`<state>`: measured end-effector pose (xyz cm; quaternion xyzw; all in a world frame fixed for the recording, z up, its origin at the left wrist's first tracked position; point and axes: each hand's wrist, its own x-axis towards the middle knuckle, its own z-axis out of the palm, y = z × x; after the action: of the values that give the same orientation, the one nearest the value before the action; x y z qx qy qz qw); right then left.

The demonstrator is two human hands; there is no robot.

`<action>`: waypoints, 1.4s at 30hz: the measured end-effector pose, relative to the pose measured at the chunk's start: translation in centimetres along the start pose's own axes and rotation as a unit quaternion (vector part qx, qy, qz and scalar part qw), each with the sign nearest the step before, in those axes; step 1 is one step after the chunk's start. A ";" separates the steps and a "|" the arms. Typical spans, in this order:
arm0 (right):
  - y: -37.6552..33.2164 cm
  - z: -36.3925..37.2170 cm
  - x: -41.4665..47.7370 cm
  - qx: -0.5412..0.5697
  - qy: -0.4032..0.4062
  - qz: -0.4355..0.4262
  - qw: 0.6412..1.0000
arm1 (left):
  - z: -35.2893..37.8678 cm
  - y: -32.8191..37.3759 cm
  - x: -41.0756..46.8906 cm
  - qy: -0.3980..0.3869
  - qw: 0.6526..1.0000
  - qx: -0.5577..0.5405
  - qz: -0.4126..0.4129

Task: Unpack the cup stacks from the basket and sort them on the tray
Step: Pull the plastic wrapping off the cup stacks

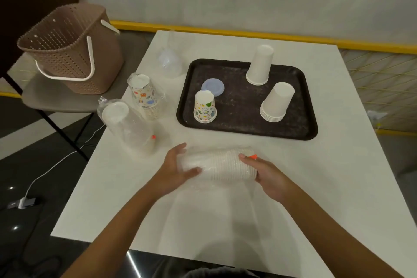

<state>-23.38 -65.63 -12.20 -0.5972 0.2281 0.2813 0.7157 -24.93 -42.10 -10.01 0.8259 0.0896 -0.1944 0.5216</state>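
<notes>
Now, both hands are on it: a plastic-wrapped stack of white cups lies on its side on the white table, just in front of the tray. The left hand cups the narrow end, thumb and fingers curled round the wrap. The right hand grips the wide end, thumb on top beside an orange tie, the rest of its fingers hidden behind the stack.

On the dark tray stand three upside-down stacks. There's a patterned stack at the near left with a blue lid just behind it, and two plain white stacks on the right side, well apart from it.

Left of the tray, two more wrapped stacks sit on the table, one patterned, one white, with a crumpled clear wrap beyond them. The brown basket sits on a chair off to the left.
</notes>
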 end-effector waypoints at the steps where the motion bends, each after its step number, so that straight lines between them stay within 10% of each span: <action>1: 0.2 0.2 0.1 0.009 -0.001 0.003 1.000 | 0.2 -0.3 0.0 -0.020 0.996 0.088 0.020; 4: 0.3 0.8 0.3 0.021 -0.010 0.005 1.000 | 1.1 -0.7 0.3 0.020 0.885 0.433 0.171; 7: 0.4 1.4 0.2 0.023 -0.038 0.016 0.999 | 2.5 -0.2 1.1 0.037 0.817 0.511 0.264; 18: -0.8 1.3 1.4 0.031 0.022 -0.010 0.999 | 1.0 1.4 4.8 -0.034 0.879 0.442 0.175; 34: -1.3 3.5 3.2 -0.075 -0.098 0.050 0.991 | 0.0 0.5 4.9 -0.071 0.869 0.453 0.185; 42: -2.9 -1.3 0.8 -0.009 -0.007 -0.009 1.000 | -0.1 0.5 4.8 -0.053 0.876 0.445 0.180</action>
<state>-20.82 -67.14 -10.86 -0.6035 0.2155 0.2812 0.7144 -20.35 -42.54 -11.55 0.9610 -0.1848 -0.1599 0.1295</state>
